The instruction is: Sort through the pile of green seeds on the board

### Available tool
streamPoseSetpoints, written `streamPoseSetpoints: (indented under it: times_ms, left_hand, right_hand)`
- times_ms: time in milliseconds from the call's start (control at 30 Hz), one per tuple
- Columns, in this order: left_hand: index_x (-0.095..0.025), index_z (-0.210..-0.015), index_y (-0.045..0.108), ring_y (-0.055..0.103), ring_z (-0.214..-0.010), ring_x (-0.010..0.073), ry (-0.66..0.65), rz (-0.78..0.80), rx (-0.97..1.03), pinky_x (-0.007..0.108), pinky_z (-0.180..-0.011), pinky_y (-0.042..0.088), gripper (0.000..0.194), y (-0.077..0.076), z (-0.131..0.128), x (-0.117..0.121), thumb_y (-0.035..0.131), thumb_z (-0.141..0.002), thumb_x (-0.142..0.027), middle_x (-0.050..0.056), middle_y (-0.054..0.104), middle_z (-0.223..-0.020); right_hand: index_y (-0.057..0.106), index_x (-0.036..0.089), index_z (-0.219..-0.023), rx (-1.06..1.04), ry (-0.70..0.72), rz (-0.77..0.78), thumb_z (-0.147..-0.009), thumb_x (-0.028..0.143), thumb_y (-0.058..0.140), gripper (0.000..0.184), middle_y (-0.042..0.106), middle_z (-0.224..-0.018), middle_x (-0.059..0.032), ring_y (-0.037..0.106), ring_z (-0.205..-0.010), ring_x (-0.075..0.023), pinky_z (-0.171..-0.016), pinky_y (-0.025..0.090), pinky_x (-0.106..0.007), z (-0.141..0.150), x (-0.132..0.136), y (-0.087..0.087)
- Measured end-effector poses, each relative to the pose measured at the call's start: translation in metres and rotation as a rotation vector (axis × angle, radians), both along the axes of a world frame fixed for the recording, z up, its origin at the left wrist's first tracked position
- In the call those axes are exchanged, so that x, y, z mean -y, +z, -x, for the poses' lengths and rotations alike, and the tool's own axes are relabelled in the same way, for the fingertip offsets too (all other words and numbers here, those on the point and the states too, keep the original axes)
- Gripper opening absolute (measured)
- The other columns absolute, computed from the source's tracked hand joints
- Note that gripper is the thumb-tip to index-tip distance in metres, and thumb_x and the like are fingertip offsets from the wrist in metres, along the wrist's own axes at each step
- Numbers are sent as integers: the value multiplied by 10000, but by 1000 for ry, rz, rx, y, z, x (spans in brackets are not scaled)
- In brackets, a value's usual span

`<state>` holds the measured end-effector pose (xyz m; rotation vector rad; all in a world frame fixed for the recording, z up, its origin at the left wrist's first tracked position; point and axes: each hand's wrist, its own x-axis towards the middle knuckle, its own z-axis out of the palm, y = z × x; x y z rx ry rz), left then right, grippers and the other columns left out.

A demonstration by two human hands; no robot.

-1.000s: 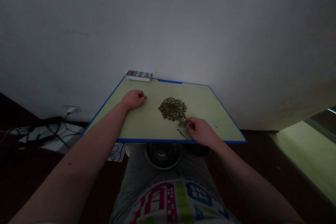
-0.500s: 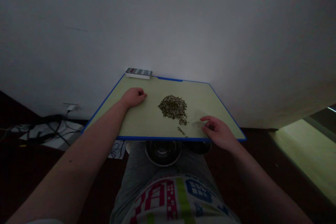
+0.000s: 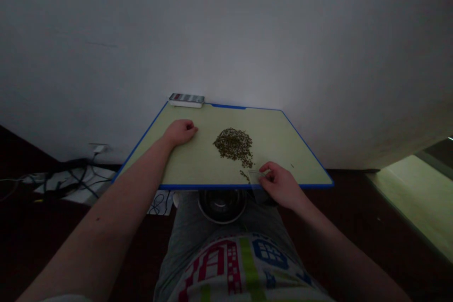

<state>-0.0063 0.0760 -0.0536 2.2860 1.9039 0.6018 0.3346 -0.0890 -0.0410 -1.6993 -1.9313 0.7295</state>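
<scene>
A loose heap of small brownish-green grains (image 3: 232, 144) lies on a pale board (image 3: 201, 165) with a blue rim. A short trail of grains runs from the heap to the near edge. Left of the heap, my left hand (image 3: 181, 132) rests on the board with curled fingers, and nothing shows in it. My right hand (image 3: 278, 183) pinches a thin clear plastic piece (image 3: 256, 177) at the near edge, beside the trail; its exact kind is hard to make out. Under that edge, a dark round metal bowl (image 3: 222, 205) sits at my lap, partly hidden by the board.
A phone (image 3: 187, 97) lies on a white box at the board's far left corner, by the wall (image 3: 226, 33). A small dark speck (image 3: 292, 166) is on the board's right. Cables (image 3: 79, 177) and a plug (image 3: 100, 149) are at the lower left.
My right hand has moved left and slightly toward me with the clear plastic piece, which now reaches the grain trail and overhangs the near edge. My left hand has stayed in place.
</scene>
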Motion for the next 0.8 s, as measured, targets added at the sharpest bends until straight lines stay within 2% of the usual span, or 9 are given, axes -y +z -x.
streamPoseSetpoints:
  times_ms: [333,533,667,800]
  left_hand:
    - [-180,-704,615,507,-617,162,-17,-2,19,283,-565,337,341,1,-1,1,429,-756,-461,49,611,-673]
    - [-177,-725,634,506,-628,169,-17,-1,14,292,-590,350,364,1,-1,1,419,-752,-470,55,607,-675]
    - [-174,-727,634,498,-620,168,-21,1,30,295,-589,350,373,0,1,0,418,-748,-477,54,599,-663]
    - [-177,-728,631,493,-616,164,-12,3,29,289,-587,350,376,-2,1,-1,414,-746,-484,48,596,-660]
  right_hand:
    - [541,193,-916,79,71,-52,-768,249,530,159,567,-586,26,493,-525,-115,-516,312,-240,26,-7,5]
    - [546,187,-988,39,145,-72,-785,245,517,213,556,-595,31,485,-540,-115,-531,319,-243,34,-17,8]
    - [566,179,-1029,20,199,-113,-791,239,530,248,545,-615,36,484,-554,-105,-538,328,-229,33,-36,24]
    - [620,190,-1021,148,361,-154,-781,198,543,252,588,-667,23,508,-604,-106,-575,335,-226,37,-57,47]
